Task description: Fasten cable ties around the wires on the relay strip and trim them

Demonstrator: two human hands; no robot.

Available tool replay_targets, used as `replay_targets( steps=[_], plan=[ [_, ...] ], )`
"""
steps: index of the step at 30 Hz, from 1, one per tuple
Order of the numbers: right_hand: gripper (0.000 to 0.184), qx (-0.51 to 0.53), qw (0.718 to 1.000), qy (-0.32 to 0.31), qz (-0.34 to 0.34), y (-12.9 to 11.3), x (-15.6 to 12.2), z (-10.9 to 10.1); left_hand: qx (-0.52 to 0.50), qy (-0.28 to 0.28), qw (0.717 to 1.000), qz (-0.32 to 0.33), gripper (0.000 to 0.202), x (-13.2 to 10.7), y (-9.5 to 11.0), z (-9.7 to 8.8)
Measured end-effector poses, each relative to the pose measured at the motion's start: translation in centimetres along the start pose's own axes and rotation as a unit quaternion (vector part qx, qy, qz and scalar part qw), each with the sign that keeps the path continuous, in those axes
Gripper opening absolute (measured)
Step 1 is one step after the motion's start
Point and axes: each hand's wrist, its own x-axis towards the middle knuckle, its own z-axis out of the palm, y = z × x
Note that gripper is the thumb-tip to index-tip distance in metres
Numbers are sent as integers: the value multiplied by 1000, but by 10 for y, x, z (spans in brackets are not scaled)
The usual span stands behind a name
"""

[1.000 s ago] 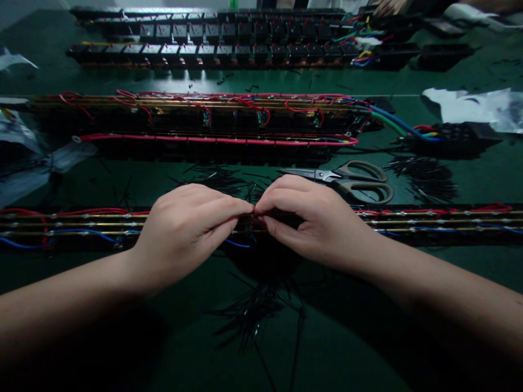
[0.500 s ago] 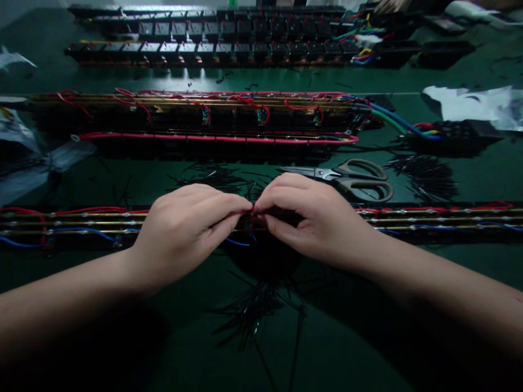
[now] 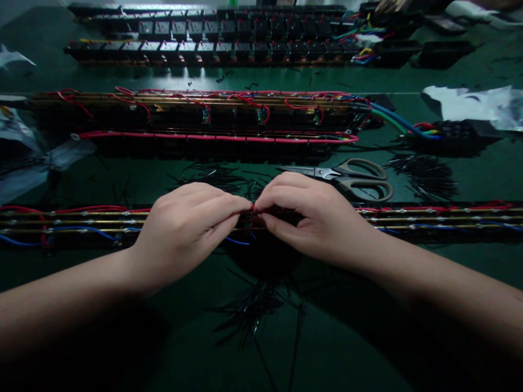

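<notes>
Both hands meet over the middle of a long black assembly fitted with brass-coloured rods, red wires and blue wires. My left hand is closed in a pinch, its fingertips at a short bit of red wire. From the other side my right hand pinches at the same red wire, thumb and forefinger nearly touching the left fingertips. Anything thinner between the fingers is too small to make out. A loose blue wire end pokes out just below the hands.
Scissors lie behind my right hand. Thin black strips are heaped nearby and in front. Farther back stand more wired assemblies and rows of black blocks. Plastic bags lie at the sides. Another person's hand shows at the top.
Hardly anything differs. Both hands keep their pinch at the red wire, with only a very slight shift of the fingers.
</notes>
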Motion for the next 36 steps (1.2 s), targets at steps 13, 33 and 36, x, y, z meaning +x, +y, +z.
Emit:
replay_targets(
  steps=[13,33,36],
  plan=[
    [13,0,1000,-4,0,0,0,-1,-7,8,1000,17,17,-1,0,1],
    [13,0,1000,0,9,0,0,2,-14,13,1000,21,17,1,2,-2],
    [13,-1,1000,3,8,0,0,2,-24,9,1000,10,17,1,3,-3]
  ],
)
